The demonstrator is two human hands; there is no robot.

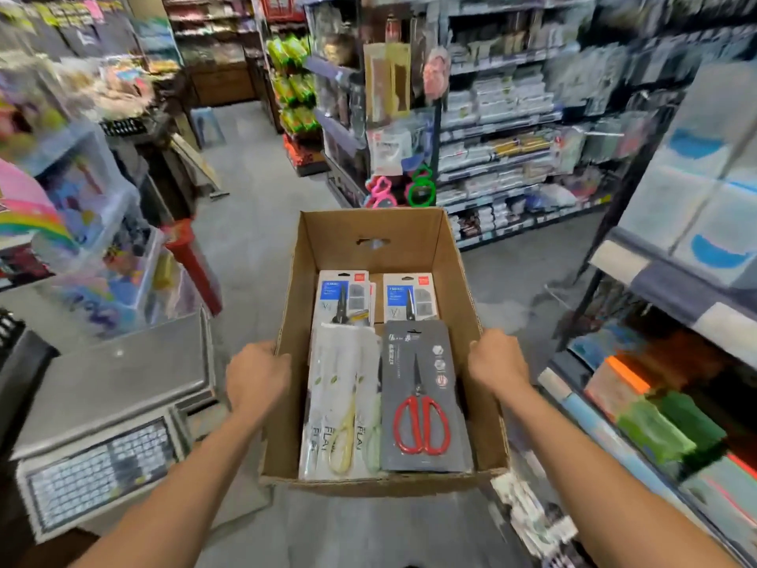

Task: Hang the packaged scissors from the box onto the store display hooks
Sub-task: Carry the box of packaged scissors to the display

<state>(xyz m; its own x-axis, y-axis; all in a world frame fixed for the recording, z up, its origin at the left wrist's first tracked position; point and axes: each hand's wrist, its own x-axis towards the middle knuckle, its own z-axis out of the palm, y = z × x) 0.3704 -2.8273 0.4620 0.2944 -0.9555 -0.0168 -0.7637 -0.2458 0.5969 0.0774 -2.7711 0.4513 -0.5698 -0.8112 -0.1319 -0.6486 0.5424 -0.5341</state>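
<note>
cardboard box [368, 227] centre frame, open top, carried in a shop aisle. left grip [256, 373] curls over the left side wall and right grip [497, 362] curls over the right side wall. both hold the box, neither holds a pack.

task things are all inside the box:
- grey pack with red-handled scissors [422, 399] at the near right of the box floor
- white packs [344, 403] overlapping just beside it, near left
- two blue-label packs [344, 297] side by side at the far end, partly under the near ones

cannot tell how many lie in each stack.

progress, as a judgement: early, carrying stage. no pack is out of the box and none shows on a hook. target hooks not identified. hanging goods [387, 79] on a rack end upper centre, stocked shelves [499, 129] upper right. frame is blurred, so no scissors section can be made out.

left to do, as a guess: bring the box to the right hooks, set it down or free one grip, then lift packs one at a time and thread their hang holes.

weighing scale [110, 403] lower left, folded textiles [663, 428] on a shelf lower right.
</note>
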